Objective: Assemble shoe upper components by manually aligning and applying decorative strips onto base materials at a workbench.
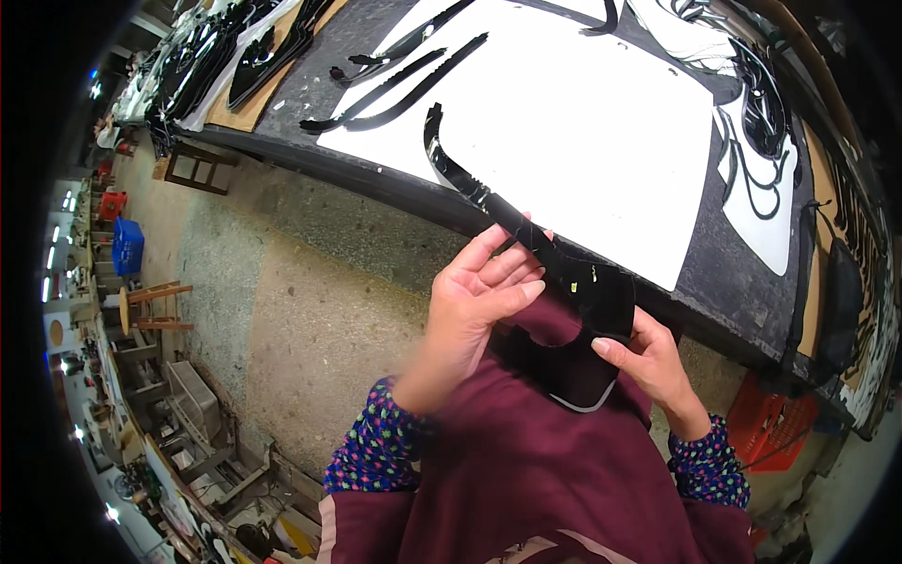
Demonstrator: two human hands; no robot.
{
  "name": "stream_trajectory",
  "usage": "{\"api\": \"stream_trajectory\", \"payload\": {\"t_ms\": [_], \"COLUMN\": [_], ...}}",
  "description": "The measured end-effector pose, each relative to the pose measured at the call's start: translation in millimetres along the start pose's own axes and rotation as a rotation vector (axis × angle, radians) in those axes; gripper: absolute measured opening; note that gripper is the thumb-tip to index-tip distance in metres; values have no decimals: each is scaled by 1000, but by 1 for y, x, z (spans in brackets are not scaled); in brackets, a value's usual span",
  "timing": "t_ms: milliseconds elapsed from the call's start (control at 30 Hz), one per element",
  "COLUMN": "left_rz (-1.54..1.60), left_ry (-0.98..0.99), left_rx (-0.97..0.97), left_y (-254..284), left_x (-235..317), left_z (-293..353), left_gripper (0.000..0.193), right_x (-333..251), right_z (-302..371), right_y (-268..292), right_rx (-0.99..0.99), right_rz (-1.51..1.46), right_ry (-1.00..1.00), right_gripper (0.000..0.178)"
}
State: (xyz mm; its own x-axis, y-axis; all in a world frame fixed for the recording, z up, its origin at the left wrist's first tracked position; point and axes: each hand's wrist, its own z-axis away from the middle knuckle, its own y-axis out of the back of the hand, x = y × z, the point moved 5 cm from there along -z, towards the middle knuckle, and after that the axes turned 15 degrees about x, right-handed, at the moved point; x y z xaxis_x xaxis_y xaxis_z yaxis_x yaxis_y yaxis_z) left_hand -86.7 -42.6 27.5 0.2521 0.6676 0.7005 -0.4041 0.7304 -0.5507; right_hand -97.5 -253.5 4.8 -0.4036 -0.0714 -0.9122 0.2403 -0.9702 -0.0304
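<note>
A glossy black shoe-upper-like piece (pixel 601 299) with a long curved strap is held in front of me, over the near edge of the table. Its strap reaches up and left across a white sheet (pixel 583 122). My left hand (pixel 484 291) is palm up, with its fingers behind the lower strap and its thumb stretched toward the wide part. My right hand (pixel 653 362) grips the right edge of the piece, thumb in front and fingers partly hidden behind. Below, a rounded black flap with a pale edge (pixel 592 408) hangs against my maroon apron.
More black curved strips (pixel 404 89) lie on the sheet's left part, on a dark table (pixel 723 310). Stacked black pieces (pixel 272 61) lie at the far left, others (pixel 766 103) at the right. A red crate (pixel 770 423), wooden stool (pixel 155 305) and blue basket (pixel 128 246) stand on the floor.
</note>
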Motion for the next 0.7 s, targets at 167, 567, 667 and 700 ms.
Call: {"api": "stream_trajectory", "payload": {"t_ms": [167,567,667,700], "left_rz": [-35,-27,-7,5], "left_ry": [-84,-116,-87,-87], "left_rx": [53,191,272,304], "left_y": [1,7,13,17], "left_x": [-2,-1,-6,-9], "left_z": [-2,-5,-12,-15], "left_gripper": [58,39,32,30], "right_x": [1,6,10,12], "right_z": [0,4,6,7], "right_y": [-6,-13,-16,-17], "right_rx": [31,29,17,12], "right_rz": [30,118,140,137], "right_ry": [45,60,53,57], "right_gripper": [37,34,34,34]}}
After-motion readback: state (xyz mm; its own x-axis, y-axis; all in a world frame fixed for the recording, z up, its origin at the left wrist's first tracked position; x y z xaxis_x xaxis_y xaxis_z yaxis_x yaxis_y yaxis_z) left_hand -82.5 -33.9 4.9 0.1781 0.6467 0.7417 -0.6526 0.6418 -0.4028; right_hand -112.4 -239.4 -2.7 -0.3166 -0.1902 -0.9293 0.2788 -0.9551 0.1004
